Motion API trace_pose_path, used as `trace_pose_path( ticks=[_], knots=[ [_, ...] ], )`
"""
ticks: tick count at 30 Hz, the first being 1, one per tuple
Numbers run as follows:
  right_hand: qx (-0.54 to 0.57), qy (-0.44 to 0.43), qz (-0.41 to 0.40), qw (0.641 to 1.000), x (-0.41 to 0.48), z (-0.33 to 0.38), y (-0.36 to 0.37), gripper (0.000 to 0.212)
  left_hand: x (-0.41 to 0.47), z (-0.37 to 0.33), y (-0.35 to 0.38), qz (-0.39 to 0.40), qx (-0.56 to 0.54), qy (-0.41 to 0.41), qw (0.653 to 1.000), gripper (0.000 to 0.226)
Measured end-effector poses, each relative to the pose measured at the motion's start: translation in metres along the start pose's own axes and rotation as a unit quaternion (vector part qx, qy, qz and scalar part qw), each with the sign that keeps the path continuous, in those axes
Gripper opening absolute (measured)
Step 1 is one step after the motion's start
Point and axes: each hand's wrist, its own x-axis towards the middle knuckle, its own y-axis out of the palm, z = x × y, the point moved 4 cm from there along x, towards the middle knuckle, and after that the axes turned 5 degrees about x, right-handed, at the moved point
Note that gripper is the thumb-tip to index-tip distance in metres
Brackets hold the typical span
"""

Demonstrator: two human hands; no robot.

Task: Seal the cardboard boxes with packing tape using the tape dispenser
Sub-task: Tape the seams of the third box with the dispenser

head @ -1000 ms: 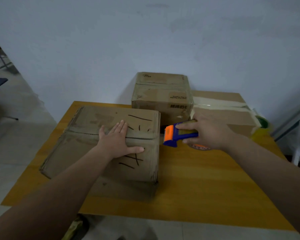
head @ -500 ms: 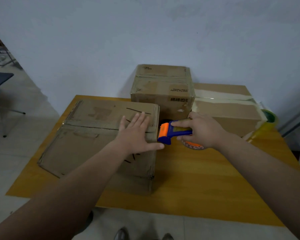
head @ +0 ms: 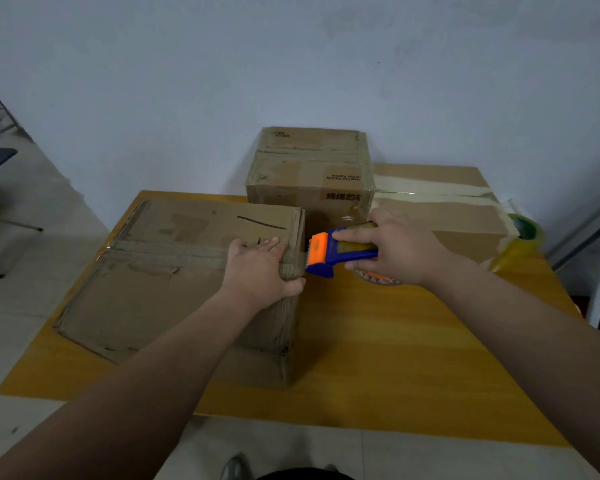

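A wide flat cardboard box (head: 160,292) lies on the left of the yellow table (head: 395,358), its top flaps closed along a middle seam. My left hand (head: 262,268) presses flat on the box's right end, fingers over the seam and thumb hooked over the right edge. My right hand (head: 395,249) grips a blue and orange tape dispenser (head: 333,252), its orange blade end touching the box's right edge at the seam. The tape roll is mostly hidden under my right hand.
A taller cardboard box (head: 309,178) stands at the back centre against the wall. A taped box (head: 440,209) lies at the back right. A spare yellow tape roll (head: 516,244) sits by the table's right edge. A chair leg shows on the floor at left.
My left hand slid right along the box top to its right edge. The dispenser in my right hand moved left until its blade end met the box edge.
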Motion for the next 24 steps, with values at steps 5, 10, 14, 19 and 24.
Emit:
trace_pose_path(
  ticks=[5,10,14,19,24],
  knots=[
    [-0.007,-0.004,-0.005,1.000,-0.026,-0.024,0.011,0.060,-0.004,0.000,0.001,0.005,-0.011,-0.014,1.000,0.079],
    [-0.061,0.020,-0.015,0.998,-0.052,-0.058,0.019,0.059,0.000,-0.002,-0.002,0.032,-0.007,-0.028,0.999,0.079],
    [-0.096,0.016,0.031,0.995,-0.040,-0.048,0.022,0.061,0.004,-0.017,0.003,0.099,0.031,-0.035,0.994,0.077],
    [-0.108,0.013,0.085,0.990,-0.018,-0.024,0.028,0.057,0.007,-0.022,0.013,0.124,0.025,-0.062,0.990,0.073],
    [-0.135,0.004,0.139,0.981,0.013,0.005,0.035,0.056,0.004,-0.023,0.013,0.104,0.027,-0.065,0.992,0.071]
  ],
)
